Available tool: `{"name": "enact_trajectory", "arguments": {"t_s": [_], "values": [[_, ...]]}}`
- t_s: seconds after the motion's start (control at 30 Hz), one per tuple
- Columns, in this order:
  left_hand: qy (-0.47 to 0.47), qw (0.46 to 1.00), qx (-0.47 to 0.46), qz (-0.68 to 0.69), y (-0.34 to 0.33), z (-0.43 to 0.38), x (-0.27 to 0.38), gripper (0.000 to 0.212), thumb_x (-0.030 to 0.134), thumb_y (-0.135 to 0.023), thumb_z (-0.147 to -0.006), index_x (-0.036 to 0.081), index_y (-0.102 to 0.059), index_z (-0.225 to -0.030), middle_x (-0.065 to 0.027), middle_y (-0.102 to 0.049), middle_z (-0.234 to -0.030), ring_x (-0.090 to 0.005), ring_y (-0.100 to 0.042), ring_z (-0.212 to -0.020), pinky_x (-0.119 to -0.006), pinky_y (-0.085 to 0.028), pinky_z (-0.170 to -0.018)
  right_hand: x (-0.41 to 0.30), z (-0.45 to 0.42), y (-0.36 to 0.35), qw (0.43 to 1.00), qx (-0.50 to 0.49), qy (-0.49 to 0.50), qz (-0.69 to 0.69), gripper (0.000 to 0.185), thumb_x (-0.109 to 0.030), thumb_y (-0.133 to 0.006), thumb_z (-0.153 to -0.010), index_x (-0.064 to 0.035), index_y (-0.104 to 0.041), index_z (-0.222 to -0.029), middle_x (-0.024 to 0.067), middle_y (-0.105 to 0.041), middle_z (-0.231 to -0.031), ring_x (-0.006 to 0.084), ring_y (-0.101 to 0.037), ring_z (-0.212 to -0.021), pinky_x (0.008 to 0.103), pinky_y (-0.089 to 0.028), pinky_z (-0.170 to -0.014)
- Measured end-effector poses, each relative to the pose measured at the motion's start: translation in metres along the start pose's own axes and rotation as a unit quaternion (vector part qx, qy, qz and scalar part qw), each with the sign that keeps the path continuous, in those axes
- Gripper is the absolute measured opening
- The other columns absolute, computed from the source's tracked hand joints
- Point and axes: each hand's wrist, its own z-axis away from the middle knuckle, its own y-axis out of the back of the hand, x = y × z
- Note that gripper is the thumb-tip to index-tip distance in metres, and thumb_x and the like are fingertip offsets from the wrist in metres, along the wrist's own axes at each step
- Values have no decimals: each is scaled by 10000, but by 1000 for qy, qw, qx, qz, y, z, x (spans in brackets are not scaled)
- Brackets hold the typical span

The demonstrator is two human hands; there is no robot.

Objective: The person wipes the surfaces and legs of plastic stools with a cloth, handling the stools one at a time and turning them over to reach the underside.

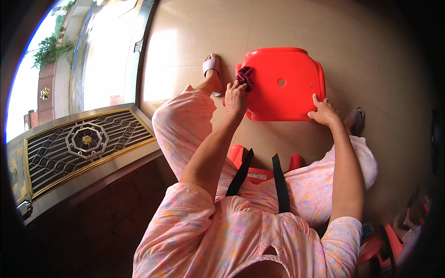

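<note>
A red plastic stool (278, 99) stands on the floor before me, its seat top facing up with a small round hole in the middle. A bunched dark maroon cloth (245, 77) lies against the left part of the seat. My left hand (237, 97) has its fingers closed on that cloth at the seat's left edge. At the near right corner, my right hand (326, 112) grips the stool, with thumb and forefinger spread over the seat top. Its other fingers are partly hidden past the rim.
Between my legs shows a second red plastic seat (258, 174) bearing a label. My slippered feet flank the stool on the tiled floor (194, 27). An ornate metal door (87, 139) stands open at left. Several blurred items, including a red one (370, 248), lie at lower right.
</note>
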Motion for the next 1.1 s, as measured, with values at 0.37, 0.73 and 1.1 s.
{"name": "enact_trajectory", "arguments": {"t_s": [0.37, 0.73, 1.1], "values": [[-61, 997, -30, 33, -19, 69, 60, 182, 93, -534, -692, 12, -550, -854, -174, -532, -805, -328, -530, -753, -391, -473, -663, 6, -17, -10, 998, -9, 23, -50, 829, -330, -569, -728, -130, -136, -1406, 303, -174, -1382, 349, -219, -1309, 430, -290, -1018], [15, 995, -35, 95, -10, 60, 46, 229, 20, -552, -662, 44, -474, -876, -189, -453, -910, -365, -501, -821, -426, -457, -677, 7, -7, -6, 999, 0, 8, -37, 808, -346, -547, -726, -193, -143, -1409, 304, -151, -1391, 366, -237, -1300, 462, -257, -1029], [116, 990, -13, 78, 0, 31, 21, 177, 10, -514, -698, -3, -460, -866, -217, -449, -903, -382, -501, -834, -444, -443, -693, 11, -19, -14, 998, 10, 35, -56, 801, -300, -553, -719, -170, -164, -1406, 279, -237, -1374, 343, -233, -1308, 452, -301, -1006]]}}
